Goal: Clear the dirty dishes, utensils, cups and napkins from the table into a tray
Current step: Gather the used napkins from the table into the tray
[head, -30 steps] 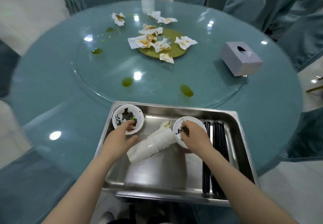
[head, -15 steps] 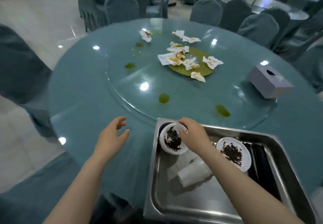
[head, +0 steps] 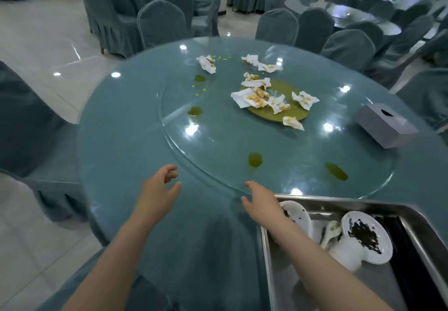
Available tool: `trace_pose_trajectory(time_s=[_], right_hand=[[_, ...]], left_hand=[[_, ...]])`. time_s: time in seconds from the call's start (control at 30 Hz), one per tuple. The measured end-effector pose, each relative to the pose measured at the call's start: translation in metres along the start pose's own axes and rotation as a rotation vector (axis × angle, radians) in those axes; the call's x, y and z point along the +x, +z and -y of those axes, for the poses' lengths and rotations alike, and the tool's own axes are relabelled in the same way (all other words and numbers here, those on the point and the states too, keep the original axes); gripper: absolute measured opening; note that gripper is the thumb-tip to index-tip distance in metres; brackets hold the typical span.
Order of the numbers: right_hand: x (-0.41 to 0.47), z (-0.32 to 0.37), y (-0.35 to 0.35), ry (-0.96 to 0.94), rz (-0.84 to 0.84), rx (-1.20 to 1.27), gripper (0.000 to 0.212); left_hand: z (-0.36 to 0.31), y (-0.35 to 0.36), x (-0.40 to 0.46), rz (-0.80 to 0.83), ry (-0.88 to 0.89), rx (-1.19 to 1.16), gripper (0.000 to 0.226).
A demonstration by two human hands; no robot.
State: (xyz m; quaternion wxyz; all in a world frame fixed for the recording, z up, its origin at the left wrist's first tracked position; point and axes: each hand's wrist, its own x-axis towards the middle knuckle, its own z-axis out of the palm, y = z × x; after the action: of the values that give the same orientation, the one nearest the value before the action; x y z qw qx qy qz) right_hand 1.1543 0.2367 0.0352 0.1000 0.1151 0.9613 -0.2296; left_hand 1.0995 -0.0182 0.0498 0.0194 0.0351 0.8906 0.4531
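Head view: left hand (head: 158,190) and right hand (head: 263,205) spread, empty, near table's (head: 126,145) front edge. Stained napkins (head: 254,97) mid-turntable: light, limp, greasy; pinch clean corners, drop into tray (head: 265,242).

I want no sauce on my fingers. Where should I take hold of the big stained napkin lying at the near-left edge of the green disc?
Probably the big stained napkin's clean white corner on its left, which juts off the green disc onto the glass. Come from the left with a pinch grip: the orange stains sit toward its right side, so that corner looks cleanest.
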Motion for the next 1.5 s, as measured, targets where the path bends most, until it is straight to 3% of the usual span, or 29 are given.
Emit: trace_pose_trajectory(time_s=[0.2, 0.77, 1.1, 1.37, 1.5], right_hand=[[0.055, 0.006, 0.033, 0.021, 0.157, -0.132, 0.054], [0.096, -0.003, 0.054, 0.01, 0.184, -0.266, 0.065], [0.099, 0.025, 0.051, 0.113, 0.195, -0.262, 0.061], [0.131, 0.071, 0.063, 0.211, 0.249, -0.359, 0.058], [0.137, 0.083, 0.07, 0.13, 0.22, -0.255, 0.064]], left_hand=[[0.007, 0.016, 0.048, 0.045, -0.055, 0.05, 0.038], [0.008, 0.078, 0.145, 0.279, -0.045, 0.12, 0.04], [0.04, 0.12, 0.188, 0.71, 0.241, 0.638, 0.07], [0.066, 0.094, 0.223, 0.755, 0.318, 0.6, 0.069], [0.079, 0.072, 0.242, 0.726, 0.271, 0.573, 0.069]])
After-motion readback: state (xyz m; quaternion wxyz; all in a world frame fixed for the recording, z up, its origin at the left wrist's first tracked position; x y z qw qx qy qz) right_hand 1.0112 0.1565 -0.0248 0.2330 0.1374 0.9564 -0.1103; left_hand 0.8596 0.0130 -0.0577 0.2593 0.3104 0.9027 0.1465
